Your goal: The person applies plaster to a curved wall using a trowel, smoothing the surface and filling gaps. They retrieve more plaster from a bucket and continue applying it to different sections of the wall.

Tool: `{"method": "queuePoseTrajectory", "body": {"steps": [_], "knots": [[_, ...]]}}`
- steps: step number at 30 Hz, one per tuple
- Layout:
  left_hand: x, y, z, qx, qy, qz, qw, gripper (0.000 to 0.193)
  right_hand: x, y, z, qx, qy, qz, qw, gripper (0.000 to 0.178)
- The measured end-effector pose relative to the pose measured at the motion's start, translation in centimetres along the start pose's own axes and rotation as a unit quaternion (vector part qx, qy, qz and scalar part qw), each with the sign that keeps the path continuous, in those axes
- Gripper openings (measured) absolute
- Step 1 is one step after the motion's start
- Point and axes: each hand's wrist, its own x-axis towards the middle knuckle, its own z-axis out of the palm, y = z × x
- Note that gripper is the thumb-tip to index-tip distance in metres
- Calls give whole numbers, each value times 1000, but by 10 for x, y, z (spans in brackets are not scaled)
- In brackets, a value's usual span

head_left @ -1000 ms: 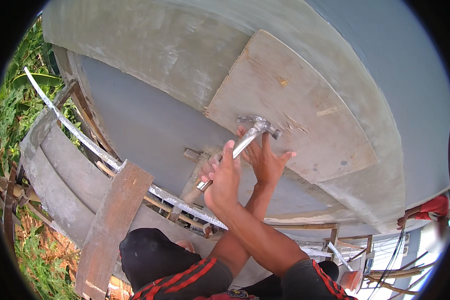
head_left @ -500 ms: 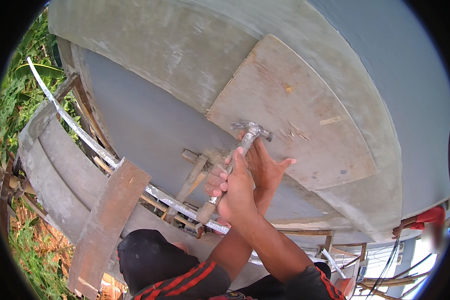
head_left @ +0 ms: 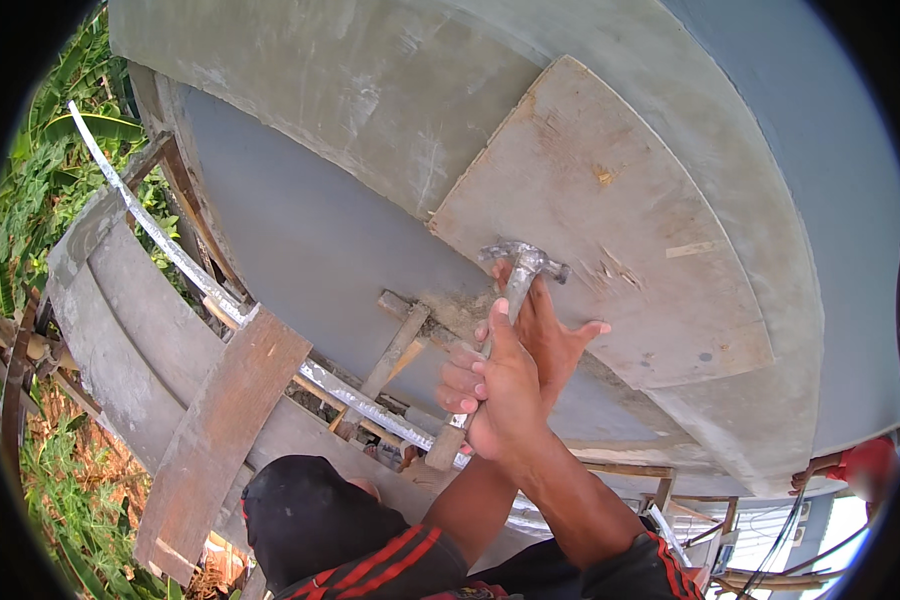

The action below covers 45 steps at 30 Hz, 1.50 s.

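My right hand (head_left: 502,390) is closed around the handle of a claw hammer (head_left: 521,275), its thumb lying along the shaft. The metal head points up and away, in front of a thin plywood sheet (head_left: 620,220) that lies against the grey plastered surface. Behind the hammer, my left hand (head_left: 555,340) rests at the sheet's lower edge, fingers stretched upward and thumb spread to the right. The hammer hides part of those fingers. My forearms cross, the right one over the left.
A brown wooden plank (head_left: 225,440) lies across grey boards at left. A long whitish metal strip (head_left: 155,215) runs past it. Wooden props (head_left: 395,350) stand below the plaster. A person in a red sleeve (head_left: 860,465) is at far right, near dark cables. Green plants grow at left.
The whole view has shifted slightly to the right. Both hands and the hammer keep nearly the same place against the plywood sheet.
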Motion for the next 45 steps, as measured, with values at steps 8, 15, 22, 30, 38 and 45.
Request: {"method": "queuePoseTrajectory", "body": {"steps": [8, 15, 22, 30, 38, 45], "knots": [[1, 6, -10, -3, -21, -3, 1000, 140, -8, -11, -1, -25, 4, 17, 1000, 45], [-4, 19, -16, 51, -35, -18, 998, 133, -20, -25, 4, -68, 25, 12, 997, 43], [-2, 11, -12, 25, -78, -71, 994, 132, -13, 2, 17, 12, 0, -29, 1000, 42], [7, -7, -1, -1, 1, -37, 999, 156, -46, -63, -57, -60, -77, 103, 990, 44], [-5, 8, 12, 58, -62, -71, 994, 167, -174, -133, -143, -170, 3, 154, 973, 41], [8, -4, 10, 152, -60, -44, 986, 173, -325, -168, -233, -382, 361, 167, 835, 45]]}}
